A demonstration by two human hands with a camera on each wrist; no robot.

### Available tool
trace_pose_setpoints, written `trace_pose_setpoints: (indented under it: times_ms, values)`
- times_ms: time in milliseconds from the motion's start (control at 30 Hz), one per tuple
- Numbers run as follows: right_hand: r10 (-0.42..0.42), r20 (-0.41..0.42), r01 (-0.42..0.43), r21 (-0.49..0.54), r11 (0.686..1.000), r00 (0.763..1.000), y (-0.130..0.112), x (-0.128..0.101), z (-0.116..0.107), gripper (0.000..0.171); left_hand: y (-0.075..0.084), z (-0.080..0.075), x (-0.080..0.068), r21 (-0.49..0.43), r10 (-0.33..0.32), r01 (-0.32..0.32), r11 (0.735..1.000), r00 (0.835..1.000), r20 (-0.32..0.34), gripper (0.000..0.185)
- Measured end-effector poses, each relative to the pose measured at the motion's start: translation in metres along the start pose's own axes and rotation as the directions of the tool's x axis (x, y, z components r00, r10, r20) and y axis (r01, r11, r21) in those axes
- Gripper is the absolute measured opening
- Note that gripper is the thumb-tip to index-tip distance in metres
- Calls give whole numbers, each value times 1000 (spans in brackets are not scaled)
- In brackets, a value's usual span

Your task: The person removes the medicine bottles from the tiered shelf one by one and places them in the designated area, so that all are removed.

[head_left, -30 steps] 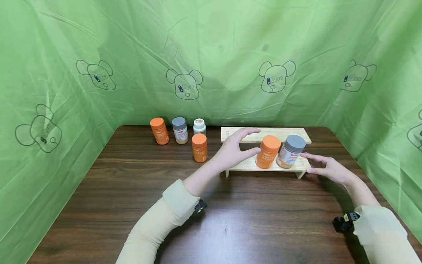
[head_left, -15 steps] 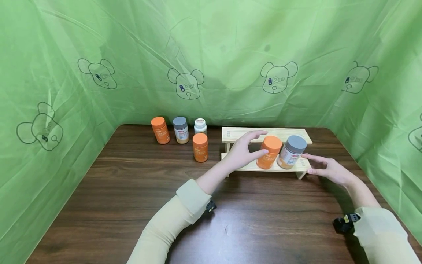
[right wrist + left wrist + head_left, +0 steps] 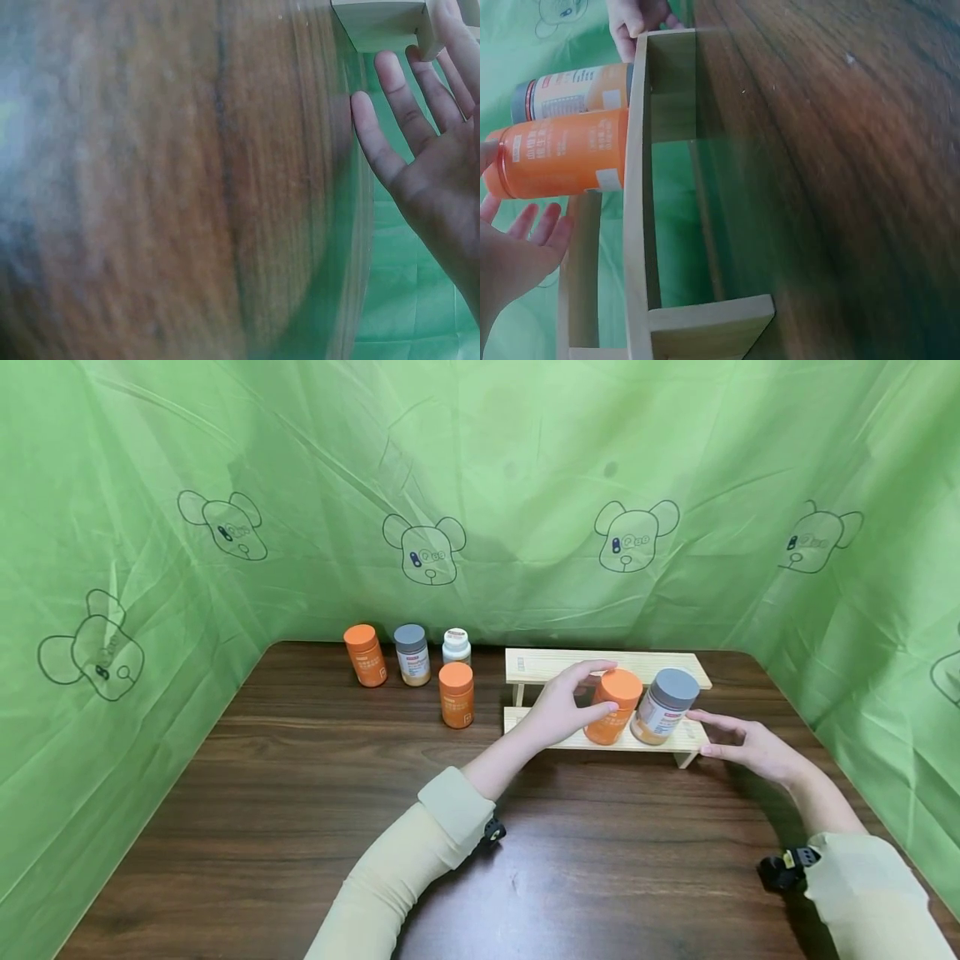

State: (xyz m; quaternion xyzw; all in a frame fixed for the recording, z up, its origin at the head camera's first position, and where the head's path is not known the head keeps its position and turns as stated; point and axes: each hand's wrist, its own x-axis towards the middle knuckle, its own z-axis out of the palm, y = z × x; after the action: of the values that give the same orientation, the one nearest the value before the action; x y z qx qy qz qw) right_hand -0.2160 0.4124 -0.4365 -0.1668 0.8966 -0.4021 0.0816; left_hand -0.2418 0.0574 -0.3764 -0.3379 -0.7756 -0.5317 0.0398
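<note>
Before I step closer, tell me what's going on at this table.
A person's left hand is spread around an orange cylindrical jar; whether it grips the jar is unclear. That jar stands on the lower shelf of a pale wooden two-tier rack, beside a grey-lidded jar with a white label. The right hand is at the rack's right end. On the dark wooden table, to the rack's left, stand two more orange jars, a second grey-lidded jar and a small white-capped bottle.

I count three orange jars (image 3: pixel 457 702), two grey-capped jars (image 3: pixel 414 664), one white-capped bottle (image 3: pixel 456 647), one two-tier wooden rack (image 3: pixel 660 667) and one desk (image 3: pixel 300 802).
</note>
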Motion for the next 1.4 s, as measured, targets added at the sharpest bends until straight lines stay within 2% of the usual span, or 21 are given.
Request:
trace_pose_setpoints:
  times_ms: [567, 867, 1067, 1400]
  values:
    - [-31, -1, 31, 11, 999, 1000, -2, -1, 0, 57, -3, 6, -1, -53, -35, 34, 998, 999, -18, 48]
    - [8, 4, -8, -2, 1000, 1000, -5, 0, 1, 58, -3, 4, -1, -60, -52, 50, 997, 998, -38, 48]
    - [26, 2, -26, -7, 1000, 1000, -6, 1, 0, 59, -2, 1, -2, -113, -69, 61, 992, 996, -61, 48]
    - [10, 3, -10, -8, 1000, 1000, -3, 0, -1, 58, 11, -5, -3, -114, -81, 72, 991, 994, -77, 48]
